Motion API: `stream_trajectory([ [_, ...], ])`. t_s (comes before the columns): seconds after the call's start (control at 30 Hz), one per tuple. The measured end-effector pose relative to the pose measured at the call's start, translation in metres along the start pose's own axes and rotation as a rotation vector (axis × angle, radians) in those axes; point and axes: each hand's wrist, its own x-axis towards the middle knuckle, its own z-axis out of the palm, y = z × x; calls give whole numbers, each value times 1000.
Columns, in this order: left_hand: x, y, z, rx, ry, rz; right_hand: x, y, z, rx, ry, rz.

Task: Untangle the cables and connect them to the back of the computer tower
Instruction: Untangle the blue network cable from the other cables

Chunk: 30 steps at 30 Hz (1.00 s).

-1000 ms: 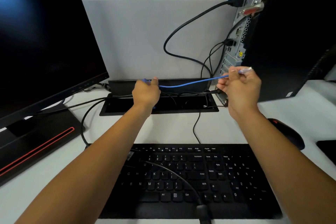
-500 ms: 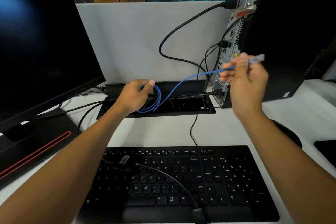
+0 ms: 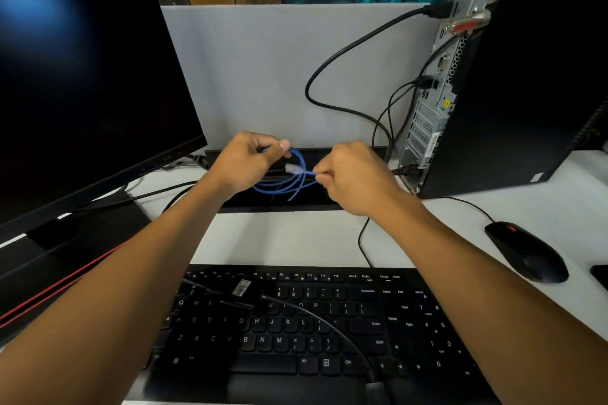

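A thin blue network cable (image 3: 285, 186) hangs in loose loops between my hands, over the black cable tray (image 3: 279, 202) at the back of the desk. My left hand (image 3: 245, 163) pinches the top of the loops. My right hand (image 3: 353, 179) pinches the cable just behind its clear plug (image 3: 292, 169), which points left. The black computer tower (image 3: 513, 82) stands to the right with its grey rear panel (image 3: 431, 115) facing me. Several black cables (image 3: 345, 52) are plugged into that panel.
A black keyboard (image 3: 329, 332) lies near me with a black cable and a small adapter (image 3: 230, 293) across it. A black mouse (image 3: 526, 251) sits on the right. A large monitor (image 3: 82, 76) fills the left. A grey divider panel (image 3: 279, 69) stands behind the tray.
My right hand has come down and left from beside the tower's rear panel to just over the tray, bringing the plug end with it. The blue cable now hangs in tighter loops.
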Motion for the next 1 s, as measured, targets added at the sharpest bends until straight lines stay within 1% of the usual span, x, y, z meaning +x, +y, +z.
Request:
stream_trajectory([
  [0.03,0,2,1,-28,4,1,5,-6,4,40,-72,57],
  [0.07,-1,4,2,-43,0,6,10,-11,9,100,-98,104],
  [0.17,-4,4,4,-77,-12,14,23,-18,23,298,-9,255],
  [0.23,-6,1,4,-99,-9,7,28,-22,29,505,56,356],
  [0.27,-8,0,5,-110,-20,10,30,-23,30,609,53,387],
  [0.4,-11,-1,4,-170,-62,14,34,-25,31,872,-68,419],
  [0.47,-9,-5,2,-225,-65,11,36,-22,32,989,-44,401],
  [0.53,-7,-9,-1,-261,-61,-4,35,-18,32,1025,40,372],
  [0.6,-5,-10,-4,-215,-56,-12,33,-11,24,1152,176,403],
  [0.67,-8,-8,-5,-120,-64,-3,31,2,7,1260,416,429],
  [0.73,-10,-13,-2,-95,-77,12,26,14,-11,1196,657,361],
  [0.77,-8,-15,0,-102,-82,23,22,18,-21,1175,740,314],
  [0.83,-7,-13,5,-71,-84,60,17,19,-40,1254,826,252],
  [0.9,-2,-15,6,16,-96,115,14,19,-62,1349,896,208],
  [0.97,3,-22,6,83,-123,134,12,20,-81,1384,959,164],
  [1.0,4,-26,5,106,-124,131,11,20,-86,1374,962,142],
])
